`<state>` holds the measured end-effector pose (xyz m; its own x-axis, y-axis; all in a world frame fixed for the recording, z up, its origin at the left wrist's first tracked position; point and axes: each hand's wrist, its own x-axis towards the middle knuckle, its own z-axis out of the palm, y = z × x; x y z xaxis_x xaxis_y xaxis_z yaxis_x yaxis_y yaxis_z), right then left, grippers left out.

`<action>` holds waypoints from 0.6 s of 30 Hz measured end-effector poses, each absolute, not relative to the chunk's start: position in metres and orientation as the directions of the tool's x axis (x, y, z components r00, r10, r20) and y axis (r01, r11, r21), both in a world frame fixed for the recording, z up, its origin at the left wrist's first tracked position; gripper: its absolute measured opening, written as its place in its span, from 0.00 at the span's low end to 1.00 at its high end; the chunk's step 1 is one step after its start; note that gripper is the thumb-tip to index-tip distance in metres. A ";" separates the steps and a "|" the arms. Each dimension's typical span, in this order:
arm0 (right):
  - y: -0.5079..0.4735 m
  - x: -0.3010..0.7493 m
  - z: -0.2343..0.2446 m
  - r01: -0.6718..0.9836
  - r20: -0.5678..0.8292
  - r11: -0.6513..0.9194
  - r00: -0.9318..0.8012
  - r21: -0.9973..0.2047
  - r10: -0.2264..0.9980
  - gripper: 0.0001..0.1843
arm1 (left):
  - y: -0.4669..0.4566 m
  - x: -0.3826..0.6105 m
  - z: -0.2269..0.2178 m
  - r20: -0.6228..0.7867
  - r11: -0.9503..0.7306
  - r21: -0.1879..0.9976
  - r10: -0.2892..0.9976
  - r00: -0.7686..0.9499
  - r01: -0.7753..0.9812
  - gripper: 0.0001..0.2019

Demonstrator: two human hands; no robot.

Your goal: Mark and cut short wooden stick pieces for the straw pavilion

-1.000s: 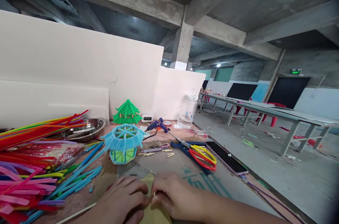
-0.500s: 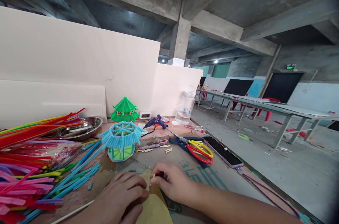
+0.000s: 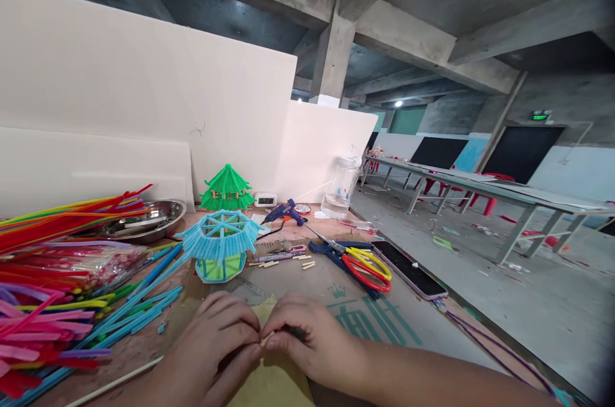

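Note:
Over a yellow sheet of paper [image 3: 270,384], my left hand [image 3: 216,346] and my right hand [image 3: 312,340] meet fingertip to fingertip. Between them is a small pale wooden stick piece [image 3: 266,338], pinched by both hands and mostly hidden by the fingers. Beyond the hands stands a pavilion-like model with a light-blue pipe-cleaner roof [image 3: 225,234] and a green base. Several short stick pieces [image 3: 308,265] like the held one lie on the board past my right hand.
Bundles of coloured pipe cleaners [image 3: 38,323] and a metal bowl [image 3: 163,221] fill the left side. Behind are a green pipe-cleaner roof [image 3: 227,189], a small clock [image 3: 265,199] and a glue gun [image 3: 287,211]. Scissors [image 3: 368,269], a phone [image 3: 408,269] and a clear jar [image 3: 342,186] stand or lie right.
My right hand has moved left to meet the left hand. The left fingertips have closed on the stick piece beside the right ones. The view has tilted slightly downward.

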<state>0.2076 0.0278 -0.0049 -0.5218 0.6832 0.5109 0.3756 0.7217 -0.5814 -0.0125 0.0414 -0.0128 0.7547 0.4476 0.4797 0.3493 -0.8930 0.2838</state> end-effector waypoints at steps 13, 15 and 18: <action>0.030 0.209 -0.005 0.398 0.522 0.742 -0.532 -0.540 0.666 0.15 | 0.039 -0.012 -0.018 0.506 -0.865 0.311 0.501 0.702 0.394 0.09; 0.030 0.210 -0.004 0.403 0.521 0.739 -0.530 -0.539 0.669 0.16 | 0.038 -0.012 -0.019 0.515 -0.853 0.327 0.521 0.680 0.406 0.09; 0.029 0.211 -0.003 0.414 0.504 0.731 -0.535 -0.543 0.678 0.19 | 0.038 -0.013 -0.017 0.493 -0.860 0.312 0.511 0.705 0.405 0.08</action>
<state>0.2110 0.0291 -0.0032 -0.5349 0.6779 0.5044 0.4141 0.7306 -0.5428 -0.0126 0.0381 -0.0174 0.7046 0.5105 0.4929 0.4049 -0.8596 0.3116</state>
